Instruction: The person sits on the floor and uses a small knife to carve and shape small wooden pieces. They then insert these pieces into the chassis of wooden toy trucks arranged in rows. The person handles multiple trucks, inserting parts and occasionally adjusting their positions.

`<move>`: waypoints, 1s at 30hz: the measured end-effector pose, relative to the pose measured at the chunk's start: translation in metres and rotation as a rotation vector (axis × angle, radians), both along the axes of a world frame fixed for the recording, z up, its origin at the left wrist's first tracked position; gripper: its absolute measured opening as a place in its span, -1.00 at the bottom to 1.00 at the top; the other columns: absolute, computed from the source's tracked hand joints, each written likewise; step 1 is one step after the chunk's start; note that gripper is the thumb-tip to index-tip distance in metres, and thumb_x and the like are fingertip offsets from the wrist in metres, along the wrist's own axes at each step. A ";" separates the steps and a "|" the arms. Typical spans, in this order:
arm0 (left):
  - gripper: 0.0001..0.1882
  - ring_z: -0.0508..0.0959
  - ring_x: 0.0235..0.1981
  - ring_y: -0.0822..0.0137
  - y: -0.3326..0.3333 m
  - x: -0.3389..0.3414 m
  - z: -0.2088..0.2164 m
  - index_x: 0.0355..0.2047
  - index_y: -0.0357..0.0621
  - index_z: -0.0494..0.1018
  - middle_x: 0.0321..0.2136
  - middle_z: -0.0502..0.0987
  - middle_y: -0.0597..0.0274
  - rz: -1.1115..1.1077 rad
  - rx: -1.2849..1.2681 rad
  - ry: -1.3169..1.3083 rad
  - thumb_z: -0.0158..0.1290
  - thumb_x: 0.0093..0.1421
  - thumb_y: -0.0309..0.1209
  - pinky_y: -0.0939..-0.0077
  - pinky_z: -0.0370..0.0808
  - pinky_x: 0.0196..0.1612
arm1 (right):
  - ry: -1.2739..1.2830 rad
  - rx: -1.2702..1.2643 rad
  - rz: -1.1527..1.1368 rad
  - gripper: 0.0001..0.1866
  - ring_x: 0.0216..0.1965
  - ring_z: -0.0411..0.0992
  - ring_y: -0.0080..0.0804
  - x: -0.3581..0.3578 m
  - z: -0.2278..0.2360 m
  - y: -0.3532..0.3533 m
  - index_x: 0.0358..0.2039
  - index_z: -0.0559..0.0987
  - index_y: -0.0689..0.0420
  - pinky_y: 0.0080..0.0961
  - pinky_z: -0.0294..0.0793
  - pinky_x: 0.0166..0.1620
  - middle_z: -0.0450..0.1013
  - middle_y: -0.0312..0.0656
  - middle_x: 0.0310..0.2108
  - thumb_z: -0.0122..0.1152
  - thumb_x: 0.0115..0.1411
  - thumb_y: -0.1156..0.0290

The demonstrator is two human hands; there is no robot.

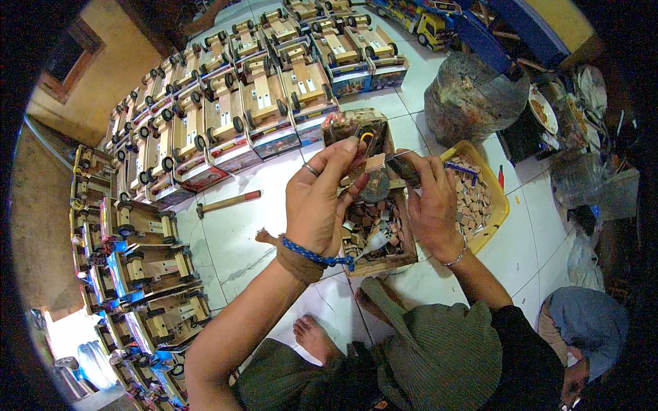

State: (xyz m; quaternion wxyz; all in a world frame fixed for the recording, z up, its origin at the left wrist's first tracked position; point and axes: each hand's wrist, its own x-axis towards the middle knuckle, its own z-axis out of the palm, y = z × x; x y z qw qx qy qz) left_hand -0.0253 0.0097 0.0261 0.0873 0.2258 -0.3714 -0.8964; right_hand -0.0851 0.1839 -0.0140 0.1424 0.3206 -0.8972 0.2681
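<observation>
My left hand (322, 192) is raised over a wooden box (412, 257), its thumb and fingers pinching a small light-brown wooden piece (375, 163). Facing it, my right hand (433, 202) is closed around a dark tool (404, 169). The tool's narrow end reaches toward the wooden piece; its exact kind is hidden by my fingers. Below both hands, the box holds many small wooden offcuts and a whitish bottle-like thing (377, 241). A round dark grey thing (374, 186) shows just under the piece. Beside my right hand stands a yellow tray (504, 207) of small wooden blocks.
A hammer (229, 203) lies on the white tiles at left. Rows of overturned wooden toy trucks (223, 113) fill the back; more stacked trucks (151, 267) line the left. A large dark drum-like container (473, 96) stands behind the tray. Another person (589, 332) is at lower right.
</observation>
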 end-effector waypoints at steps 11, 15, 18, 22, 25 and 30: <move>-0.77 0.57 -0.23 0.46 -0.005 0.008 0.007 -0.17 -0.29 0.51 -0.24 0.61 0.17 -0.033 -0.167 0.110 0.16 0.23 -0.39 0.60 0.50 -0.14 | -0.049 -0.029 0.032 -0.51 -0.20 0.34 -0.01 0.003 0.008 0.004 0.04 0.41 0.13 -0.15 0.29 -0.10 0.37 -0.04 -0.21 0.11 0.05 0.69; -0.78 0.55 -0.27 0.51 -0.005 0.009 0.011 -0.19 -0.32 0.50 -0.28 0.61 0.21 -0.056 -0.374 0.193 0.15 0.24 -0.40 0.63 0.50 -0.14 | -0.071 -0.041 0.023 -0.54 -0.16 0.34 -0.01 0.006 0.012 0.003 0.03 0.41 0.16 -0.19 0.30 -0.07 0.38 -0.03 -0.18 0.11 0.08 0.67; -0.79 0.55 -0.28 0.51 -0.008 0.011 0.016 -0.20 -0.32 0.50 -0.28 0.61 0.22 -0.069 -0.564 0.217 0.16 0.23 -0.43 0.63 0.49 -0.14 | -0.050 -0.088 0.047 -0.62 -0.16 0.37 -0.02 0.007 0.016 0.005 0.01 0.42 0.19 -0.23 0.34 -0.08 0.39 -0.02 -0.17 0.13 0.15 0.61; -0.78 0.55 -0.28 0.50 -0.008 0.011 0.022 -0.19 -0.31 0.50 -0.27 0.60 0.23 -0.072 -0.592 0.212 0.17 0.22 -0.43 0.62 0.49 -0.14 | -0.033 -0.150 0.077 -0.72 -0.20 0.39 -0.06 0.006 0.019 0.007 -0.02 0.43 0.21 -0.26 0.37 -0.11 0.40 -0.02 -0.20 0.11 0.26 0.48; -0.78 0.54 -0.27 0.51 -0.006 0.012 0.024 -0.18 -0.29 0.49 -0.26 0.59 0.24 -0.055 -0.673 0.262 0.19 0.21 -0.43 0.63 0.49 -0.14 | -0.078 -0.148 0.059 -0.74 -0.21 0.40 -0.08 0.007 0.018 0.008 -0.03 0.43 0.22 -0.27 0.37 -0.11 0.40 -0.03 -0.23 0.09 0.29 0.43; -0.75 0.55 -0.26 0.51 -0.006 0.009 0.023 -0.18 -0.25 0.50 -0.28 0.58 0.26 -0.089 -0.649 0.156 0.19 0.22 -0.35 0.63 0.50 -0.18 | -0.073 -0.119 0.040 -0.74 -0.21 0.40 -0.06 0.007 0.017 0.009 -0.04 0.43 0.23 -0.24 0.37 -0.12 0.39 -0.02 -0.25 0.10 0.27 0.47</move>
